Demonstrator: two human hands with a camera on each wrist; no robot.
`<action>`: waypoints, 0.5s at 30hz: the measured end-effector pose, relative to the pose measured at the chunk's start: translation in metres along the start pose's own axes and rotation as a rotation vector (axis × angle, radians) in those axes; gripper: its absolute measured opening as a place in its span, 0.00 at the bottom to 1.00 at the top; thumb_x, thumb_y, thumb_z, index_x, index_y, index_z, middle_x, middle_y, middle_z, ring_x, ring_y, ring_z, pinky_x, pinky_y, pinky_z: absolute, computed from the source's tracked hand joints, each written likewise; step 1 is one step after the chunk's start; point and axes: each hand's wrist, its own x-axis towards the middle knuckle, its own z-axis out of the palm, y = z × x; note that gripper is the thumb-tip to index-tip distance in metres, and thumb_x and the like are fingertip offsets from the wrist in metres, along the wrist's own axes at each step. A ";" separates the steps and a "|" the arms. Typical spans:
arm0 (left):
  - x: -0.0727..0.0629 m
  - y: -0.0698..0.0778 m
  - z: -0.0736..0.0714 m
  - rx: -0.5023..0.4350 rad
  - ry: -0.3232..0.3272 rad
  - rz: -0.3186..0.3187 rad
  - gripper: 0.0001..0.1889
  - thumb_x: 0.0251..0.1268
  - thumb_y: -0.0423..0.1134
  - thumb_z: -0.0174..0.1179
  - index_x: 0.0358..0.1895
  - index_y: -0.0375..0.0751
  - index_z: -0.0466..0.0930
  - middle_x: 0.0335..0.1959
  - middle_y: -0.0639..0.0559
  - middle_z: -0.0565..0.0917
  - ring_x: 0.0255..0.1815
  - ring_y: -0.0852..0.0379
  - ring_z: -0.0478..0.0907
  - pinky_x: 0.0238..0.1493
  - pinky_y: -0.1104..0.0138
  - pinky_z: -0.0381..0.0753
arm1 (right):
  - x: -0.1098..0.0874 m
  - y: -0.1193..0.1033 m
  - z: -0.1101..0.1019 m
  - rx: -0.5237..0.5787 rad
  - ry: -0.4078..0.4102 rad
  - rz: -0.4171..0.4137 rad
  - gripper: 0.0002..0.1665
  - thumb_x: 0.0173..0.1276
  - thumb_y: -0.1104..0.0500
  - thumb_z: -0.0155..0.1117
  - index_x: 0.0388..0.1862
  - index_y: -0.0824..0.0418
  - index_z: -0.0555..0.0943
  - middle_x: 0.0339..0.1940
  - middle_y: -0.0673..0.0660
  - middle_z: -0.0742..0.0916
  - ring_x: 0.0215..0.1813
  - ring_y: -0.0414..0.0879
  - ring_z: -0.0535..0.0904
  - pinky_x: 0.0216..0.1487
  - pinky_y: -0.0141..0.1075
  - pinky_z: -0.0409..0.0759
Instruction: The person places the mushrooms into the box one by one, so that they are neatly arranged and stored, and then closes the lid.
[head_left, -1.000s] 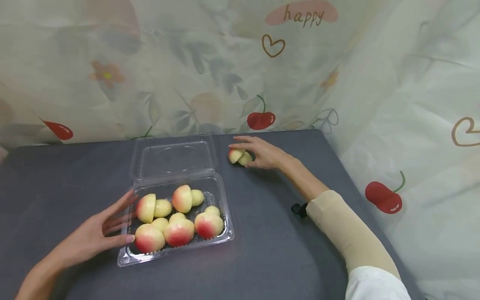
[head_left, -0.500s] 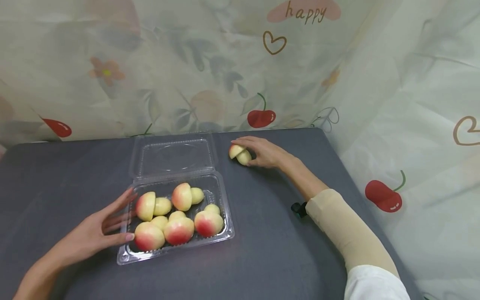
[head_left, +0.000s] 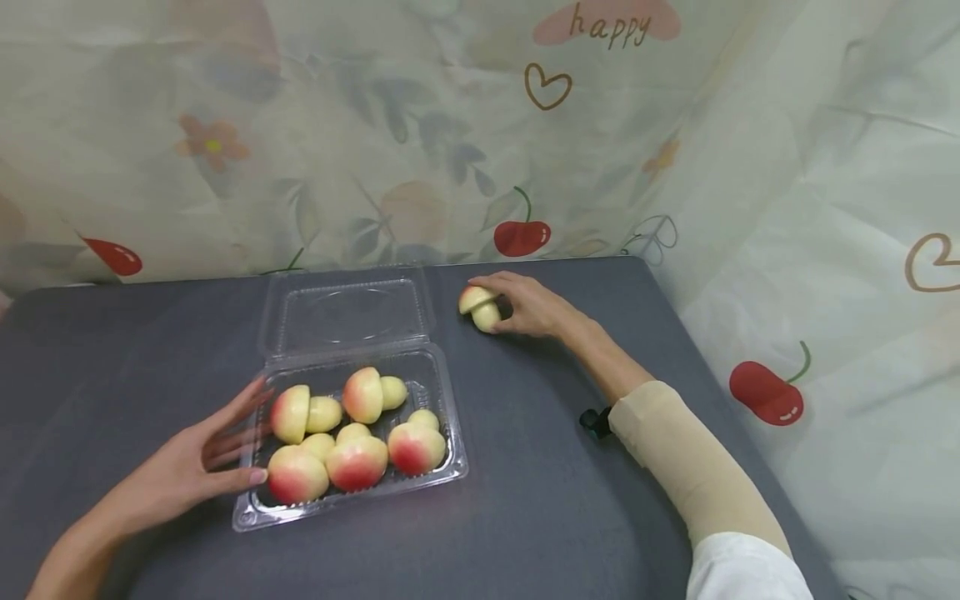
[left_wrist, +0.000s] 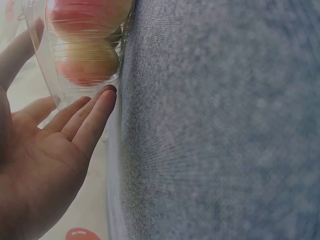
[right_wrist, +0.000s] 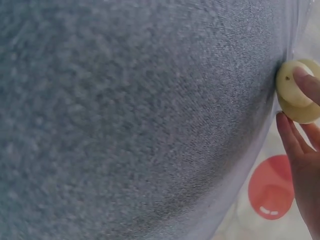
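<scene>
At the back of the table my right hand (head_left: pixel 528 305) pinches a toy mushroom (head_left: pixel 486 315) with a pale stem and red-tinged cap. In the right wrist view the thumb lies on the mushroom (right_wrist: pixel 292 90), with other fingers at its cap; part of it runs out of frame. A clear plastic clamshell box (head_left: pixel 456 467) lies with its lid (head_left: pixel 345 312) folded back, holding several similar mushrooms (head_left: pixel 356 458) on their sides. Fingers spread, my left hand (head_left: pixel 187 462) rests against the box's left end. From the left wrist, the straight fingers (left_wrist: pixel 92 125) touch the clear wall.
A dark grey cloth covers the table (head_left: pixel 540 500). Behind and to the right hangs a printed curtain (head_left: pixel 337 167) with cherries and flowers. A small black object (head_left: pixel 597 422) sits at the right wrist by the beige sleeve (head_left: pixel 697 467).
The right fingers have closed in on the mushroom, which has turned slightly so its stem points more toward the front. The left hand and box have stayed put.
</scene>
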 end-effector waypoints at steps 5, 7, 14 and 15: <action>-0.001 -0.001 0.000 -0.030 0.002 0.035 0.53 0.62 0.41 0.70 0.81 0.63 0.39 0.79 0.36 0.52 0.65 0.62 0.73 0.53 0.77 0.76 | -0.004 -0.002 0.002 0.033 0.023 0.009 0.44 0.59 0.56 0.77 0.74 0.55 0.70 0.63 0.58 0.78 0.61 0.49 0.75 0.59 0.43 0.76; -0.001 -0.002 0.000 -0.048 0.004 0.060 0.53 0.62 0.40 0.70 0.81 0.62 0.39 0.79 0.35 0.52 0.62 0.73 0.72 0.53 0.77 0.76 | -0.005 -0.005 0.001 0.051 0.031 -0.002 0.44 0.59 0.56 0.77 0.73 0.55 0.70 0.62 0.57 0.78 0.60 0.49 0.76 0.58 0.43 0.76; 0.000 -0.002 0.001 -0.050 -0.005 0.041 0.54 0.62 0.40 0.70 0.81 0.63 0.39 0.79 0.35 0.50 0.61 0.75 0.71 0.52 0.77 0.77 | -0.006 -0.016 -0.004 0.114 0.022 -0.009 0.44 0.59 0.55 0.77 0.74 0.51 0.69 0.61 0.57 0.77 0.54 0.49 0.81 0.54 0.42 0.81; 0.000 -0.002 0.001 -0.043 -0.005 0.032 0.54 0.62 0.41 0.70 0.81 0.63 0.38 0.79 0.36 0.51 0.62 0.72 0.72 0.52 0.77 0.77 | -0.006 -0.017 -0.005 0.110 0.021 -0.006 0.45 0.59 0.55 0.77 0.74 0.51 0.69 0.60 0.57 0.77 0.53 0.49 0.81 0.54 0.42 0.81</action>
